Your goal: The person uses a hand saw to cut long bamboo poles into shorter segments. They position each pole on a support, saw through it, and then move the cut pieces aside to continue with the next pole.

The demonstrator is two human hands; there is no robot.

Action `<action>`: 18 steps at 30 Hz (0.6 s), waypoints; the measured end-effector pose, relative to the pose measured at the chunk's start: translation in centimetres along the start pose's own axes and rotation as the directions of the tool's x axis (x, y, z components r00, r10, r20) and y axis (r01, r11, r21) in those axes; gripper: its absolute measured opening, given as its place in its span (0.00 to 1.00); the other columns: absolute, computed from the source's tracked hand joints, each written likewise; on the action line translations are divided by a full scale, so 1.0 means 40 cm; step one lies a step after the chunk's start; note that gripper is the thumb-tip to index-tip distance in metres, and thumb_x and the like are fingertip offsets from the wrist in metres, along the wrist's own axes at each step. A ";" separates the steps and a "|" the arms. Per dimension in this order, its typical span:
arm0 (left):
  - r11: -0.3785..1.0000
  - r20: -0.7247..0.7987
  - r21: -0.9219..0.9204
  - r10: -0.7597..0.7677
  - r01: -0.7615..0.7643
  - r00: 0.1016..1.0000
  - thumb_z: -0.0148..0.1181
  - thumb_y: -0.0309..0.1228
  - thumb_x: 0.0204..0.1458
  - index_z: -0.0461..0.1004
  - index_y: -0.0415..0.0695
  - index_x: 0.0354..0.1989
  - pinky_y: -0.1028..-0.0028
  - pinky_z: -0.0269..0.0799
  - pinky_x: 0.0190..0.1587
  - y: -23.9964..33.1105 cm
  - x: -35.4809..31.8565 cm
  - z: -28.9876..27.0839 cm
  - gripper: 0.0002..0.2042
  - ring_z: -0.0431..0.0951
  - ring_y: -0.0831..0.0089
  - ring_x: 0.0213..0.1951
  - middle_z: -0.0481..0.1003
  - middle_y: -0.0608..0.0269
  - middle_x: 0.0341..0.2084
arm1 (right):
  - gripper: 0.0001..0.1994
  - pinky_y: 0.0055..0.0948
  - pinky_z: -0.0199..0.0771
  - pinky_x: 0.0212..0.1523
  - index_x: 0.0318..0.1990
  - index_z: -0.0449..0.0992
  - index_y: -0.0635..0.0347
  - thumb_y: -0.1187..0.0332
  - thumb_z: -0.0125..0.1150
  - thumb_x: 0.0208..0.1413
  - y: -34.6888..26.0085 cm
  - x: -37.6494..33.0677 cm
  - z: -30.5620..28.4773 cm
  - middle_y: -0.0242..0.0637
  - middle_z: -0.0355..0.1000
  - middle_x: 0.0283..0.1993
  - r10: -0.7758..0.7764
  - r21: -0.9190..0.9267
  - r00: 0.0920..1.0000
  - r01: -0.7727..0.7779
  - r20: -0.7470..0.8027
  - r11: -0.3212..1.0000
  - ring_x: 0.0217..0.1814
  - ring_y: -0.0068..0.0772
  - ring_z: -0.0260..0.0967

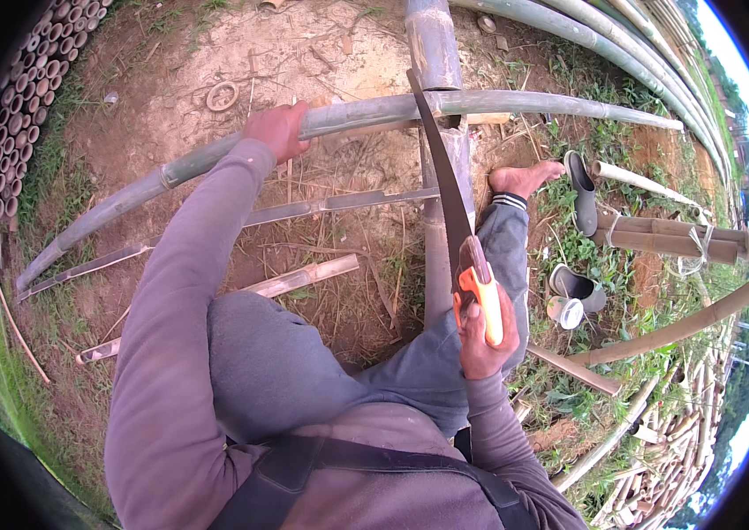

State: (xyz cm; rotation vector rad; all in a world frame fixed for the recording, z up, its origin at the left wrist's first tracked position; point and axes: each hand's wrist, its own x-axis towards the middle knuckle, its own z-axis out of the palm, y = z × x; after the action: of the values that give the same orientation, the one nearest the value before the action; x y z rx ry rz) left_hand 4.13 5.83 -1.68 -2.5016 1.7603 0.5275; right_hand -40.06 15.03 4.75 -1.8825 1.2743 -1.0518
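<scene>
A mauve-grey long-sleeved shirt point(171, 265) is crossed by black straps point(282, 468). Grey trousers point(277, 362) are finished with a striped ankle cuff point(510, 201).

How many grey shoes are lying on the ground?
2. The farther shoe lies just right of the bare foot's toes; the nearer shoe is beside the white tub. I can't tell if others are hidden.

Hands point(481, 356) gripping handsaw point(456, 208) and bamboo pole point(361, 115), outdoors

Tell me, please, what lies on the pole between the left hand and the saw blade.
Nothing; the head view shows the pole bare from left hand to saw blade.
</scene>
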 end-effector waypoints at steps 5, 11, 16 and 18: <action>1.000 -0.009 0.018 0.001 -0.001 1.000 0.69 0.46 0.56 0.72 0.52 0.54 0.52 0.78 0.54 -0.005 0.009 0.014 0.21 0.84 0.51 0.49 0.82 0.54 0.46 | 0.22 0.35 0.81 0.60 0.63 0.73 0.76 0.72 0.66 0.67 -0.023 0.087 0.071 0.51 0.78 0.58 -0.121 0.104 0.992 0.124 -0.027 0.987 0.60 0.41 0.79; 0.999 0.104 0.038 -0.036 0.032 0.994 0.68 0.46 0.61 0.70 0.49 0.59 0.55 0.77 0.60 0.019 -0.011 -0.037 0.24 0.83 0.57 0.54 0.82 0.55 0.49 | 0.18 0.19 0.75 0.32 0.61 0.77 0.71 0.71 0.68 0.67 0.081 0.343 0.265 0.34 0.79 0.44 -0.016 0.220 1.000 0.017 -0.006 0.975 0.35 0.15 0.73; 0.998 0.047 0.057 -0.001 -0.001 0.999 0.67 0.47 0.61 0.70 0.49 0.59 0.55 0.76 0.60 0.019 -0.016 -0.032 0.24 0.83 0.57 0.54 0.82 0.56 0.49 | 0.21 0.36 0.80 0.60 0.63 0.74 0.74 0.72 0.65 0.66 0.025 0.019 0.020 0.51 0.79 0.59 -0.003 0.049 1.000 0.003 0.003 0.999 0.59 0.38 0.79; 0.999 0.069 0.033 -0.019 0.017 0.997 0.67 0.47 0.61 0.70 0.49 0.59 0.55 0.76 0.60 0.012 -0.006 -0.019 0.24 0.83 0.57 0.54 0.82 0.56 0.49 | 0.22 0.37 0.80 0.61 0.63 0.73 0.75 0.71 0.66 0.66 -0.015 -0.050 -0.040 0.53 0.78 0.60 0.025 0.031 0.999 -0.026 0.024 0.999 0.61 0.41 0.79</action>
State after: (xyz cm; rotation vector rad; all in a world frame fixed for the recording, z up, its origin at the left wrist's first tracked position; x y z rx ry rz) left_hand 3.79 5.72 -0.80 -2.4439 1.7064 0.5726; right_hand -41.62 17.00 5.50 -1.8456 1.2586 -1.0273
